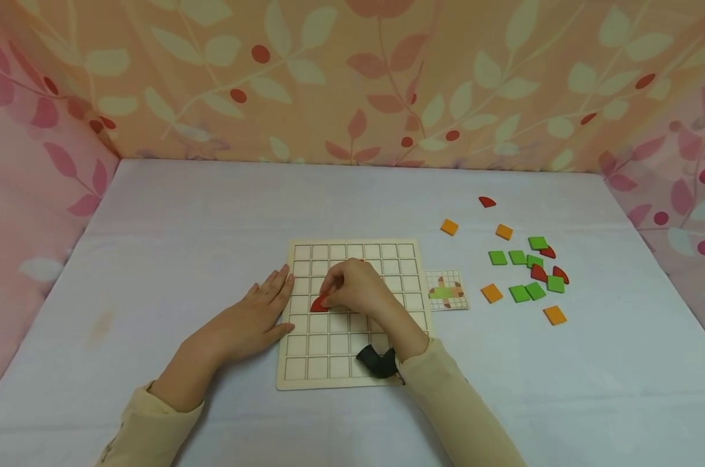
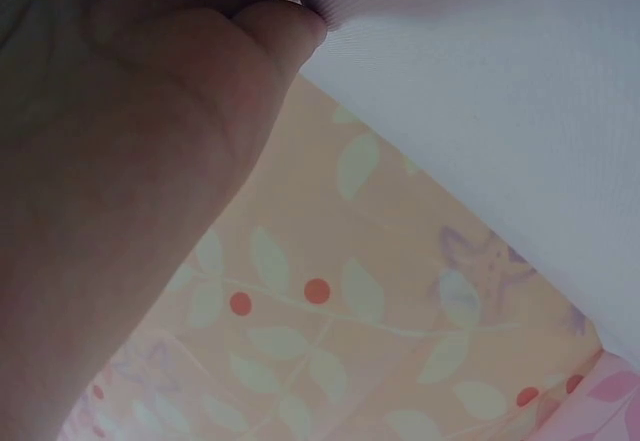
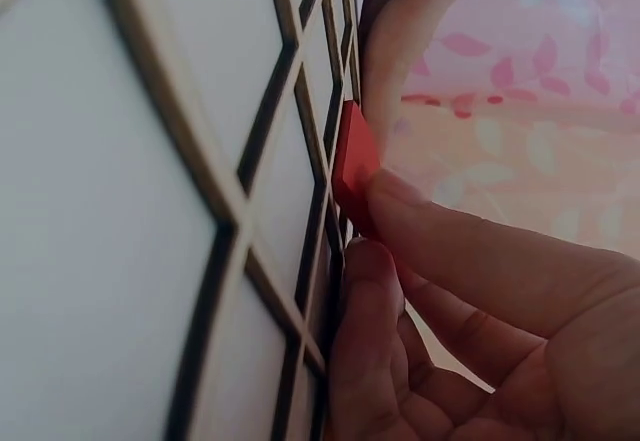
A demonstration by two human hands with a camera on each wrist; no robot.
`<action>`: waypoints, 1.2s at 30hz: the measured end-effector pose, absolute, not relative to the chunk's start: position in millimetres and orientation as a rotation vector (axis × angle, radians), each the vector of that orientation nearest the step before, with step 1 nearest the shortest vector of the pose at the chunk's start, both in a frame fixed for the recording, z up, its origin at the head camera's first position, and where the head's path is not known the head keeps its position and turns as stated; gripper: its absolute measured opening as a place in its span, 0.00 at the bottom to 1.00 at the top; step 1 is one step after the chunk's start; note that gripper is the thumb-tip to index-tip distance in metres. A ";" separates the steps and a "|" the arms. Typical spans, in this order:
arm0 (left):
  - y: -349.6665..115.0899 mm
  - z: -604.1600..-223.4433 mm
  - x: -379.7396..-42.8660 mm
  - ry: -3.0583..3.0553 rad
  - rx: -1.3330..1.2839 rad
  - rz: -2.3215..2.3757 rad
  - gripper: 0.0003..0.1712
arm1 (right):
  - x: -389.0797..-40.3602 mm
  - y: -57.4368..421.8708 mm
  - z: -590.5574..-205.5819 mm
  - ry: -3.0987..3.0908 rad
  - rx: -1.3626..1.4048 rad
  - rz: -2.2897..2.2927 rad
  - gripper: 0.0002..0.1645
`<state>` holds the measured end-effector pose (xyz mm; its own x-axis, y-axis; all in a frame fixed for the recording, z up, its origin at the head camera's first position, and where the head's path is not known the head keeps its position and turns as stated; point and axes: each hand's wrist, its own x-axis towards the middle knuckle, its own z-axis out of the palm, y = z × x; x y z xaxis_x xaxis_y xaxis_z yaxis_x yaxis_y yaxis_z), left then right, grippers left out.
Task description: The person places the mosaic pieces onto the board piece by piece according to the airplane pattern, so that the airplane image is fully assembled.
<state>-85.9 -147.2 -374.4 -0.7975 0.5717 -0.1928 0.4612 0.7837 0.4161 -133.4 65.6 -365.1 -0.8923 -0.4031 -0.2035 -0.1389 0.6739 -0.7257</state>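
A wooden grid board lies on the white table, its squares edged by raised strips. My right hand is over the middle-left squares and pinches a red quarter-circle tile between thumb and fingertips. In the right wrist view the same red tile is tilted against the grid strips. My left hand rests with extended fingers along the board's left edge; in its wrist view the palm side of the left hand shows, fingertips hidden. A sliver of red shows just behind the right hand's knuckles.
Right of the board lies a small pattern card. Farther right are scattered green square tiles, orange square tiles and several red quarter-circle tiles. A black curved piece sits at the right wrist. Patterned cloth walls the table.
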 end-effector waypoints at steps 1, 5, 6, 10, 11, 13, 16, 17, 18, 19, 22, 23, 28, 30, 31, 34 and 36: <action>-147.3 -374.5 -85.8 2.666 0.794 0.508 0.42 | -133.7 65.8 -365.4 2.537 -0.421 -1.063 0.07; -147.1 -374.3 -86.4 2.662 0.795 0.515 0.42 | -135.5 67.4 -366.3 2.519 -0.407 -1.080 0.07; -147.1 -374.2 -86.4 2.661 0.793 0.514 0.42 | -135.8 67.7 -366.4 2.514 -0.400 -1.087 0.07; -146.7 -373.4 -86.3 2.659 0.788 0.512 0.43 | -136.2 69.4 -366.2 2.508 -0.401 -1.098 0.06; -146.7 -373.3 -86.2 2.658 0.787 0.511 0.43 | -136.1 69.8 -365.8 2.507 -0.401 -1.102 0.06; -146.6 -373.1 -86.0 2.660 0.787 0.509 0.42 | -135.8 71.0 -364.4 2.498 -0.400 -1.117 0.05; -146.5 -373.3 -86.1 2.665 0.789 0.511 0.42 | -135.1 75.6 -361.6 2.468 -0.401 -1.187 0.05; -146.5 -373.4 -86.1 2.664 0.787 0.513 0.42 | -134.8 78.1 -360.8 2.452 -0.390 -1.219 0.05; -146.4 -373.6 -86.0 2.663 0.785 0.514 0.42 | -134.4 81.5 -359.6 2.438 -0.388 -1.253 0.05; -146.5 -373.8 -86.1 2.662 0.783 0.514 0.42 | -134.3 85.3 -358.9 2.426 -0.381 -1.288 0.05; -147.0 -375.0 -86.4 2.662 0.768 0.497 0.43 | -134.4 99.6 -357.7 2.386 -0.349 -1.399 0.06; -147.1 -375.4 -86.4 2.664 0.764 0.490 0.43 | -134.7 105.1 -357.5 2.379 -0.340 -1.428 0.07; -148.9 -374.0 -86.8 2.674 0.770 0.483 0.43 | -134.5 136.4 -356.0 2.375 -0.279 -1.508 0.09; -149.2 -373.7 -86.8 2.674 0.779 0.490 0.43 | -133.4 151.1 -355.1 2.406 -0.235 -1.499 0.10; -149.1 -373.5 -86.7 2.673 0.784 0.496 0.43 | -132.9 159.0 -355.0 2.424 -0.206 -1.492 0.10; -148.3 -374.6 -86.7 2.664 0.784 0.504 0.43 | -131.2 186.7 -356.0 2.495 -0.147 -1.449 0.12; -147.4 -375.1 -86.8 2.656 0.789 0.512 0.43 | -129.6 206.9 -357.3 2.539 -0.107 -1.429 0.12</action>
<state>-86.8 -147.4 -375.1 -0.7952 0.5722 -0.2007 0.4567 0.7829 0.4226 -129.6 206.9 -357.3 -0.9718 -0.1730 -0.1602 0.0472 0.5229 -0.8511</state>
